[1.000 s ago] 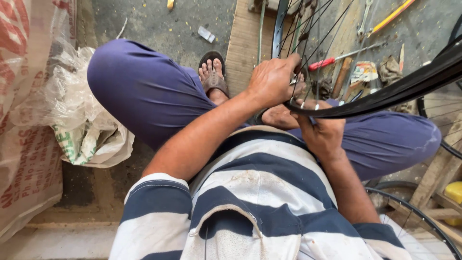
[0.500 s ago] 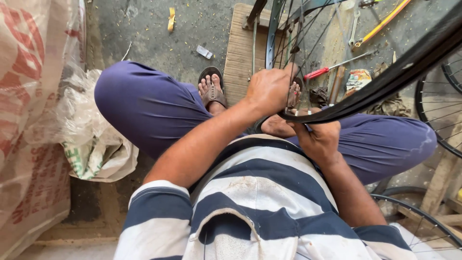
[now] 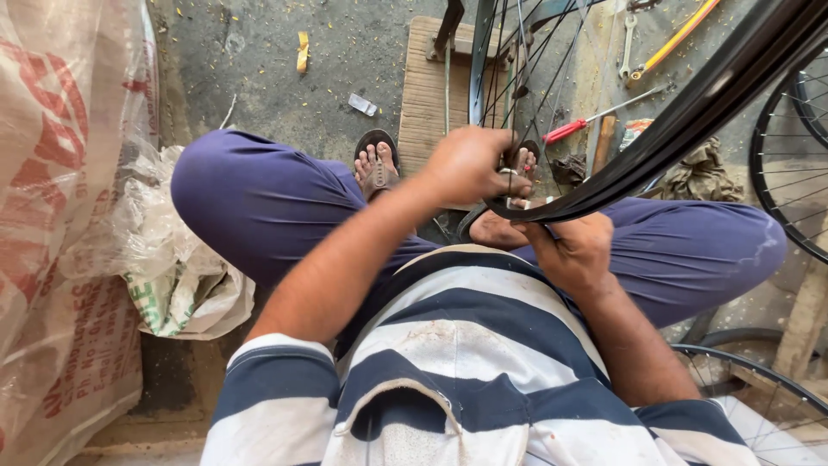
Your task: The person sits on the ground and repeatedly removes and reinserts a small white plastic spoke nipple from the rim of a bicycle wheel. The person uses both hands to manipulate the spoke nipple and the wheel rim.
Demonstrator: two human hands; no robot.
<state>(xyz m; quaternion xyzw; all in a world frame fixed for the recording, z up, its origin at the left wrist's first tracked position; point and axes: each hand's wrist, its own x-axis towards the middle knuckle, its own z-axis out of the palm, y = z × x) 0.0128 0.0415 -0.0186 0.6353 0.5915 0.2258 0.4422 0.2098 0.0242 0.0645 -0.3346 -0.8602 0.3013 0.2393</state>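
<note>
Black rubber bicycle tyre [image 3: 681, 129] on a spoked wheel sits across the person's lap, its lowest arc right between both hands, the rest running up and away to the right of them

Left hand [image 3: 470, 164]: arm comes in from lower left, forearm stretched forward over the left knee, wrist bent down, back of hand up. Fingers curled closed over the tyre edge at the low point of the rim, thumb side toward the spokes [image 3: 526, 78]

Right hand [image 3: 573, 250]: elbow tucked near the body, forearm short and steep, hand just below the tyre and touching it from underneath. Fingers wrapped up around the tyre bead, closed grip, knuckles facing the camera

Hands are near each other, tyre arc between them

Beyond the hands: wooden board [image 3: 431, 95] on the floor, red-handled screwdriver [image 3: 595, 121] past the right hand, grey rag [image 3: 703, 173] further right. Second wheel [image 3: 789, 164] far right of the right hand. Left of the left arm, well apart: crumpled plastic bag [image 3: 172, 259] against a woven sack [image 3: 60, 216]. Sandalled foot [image 3: 377, 164] just left of the left hand
</note>
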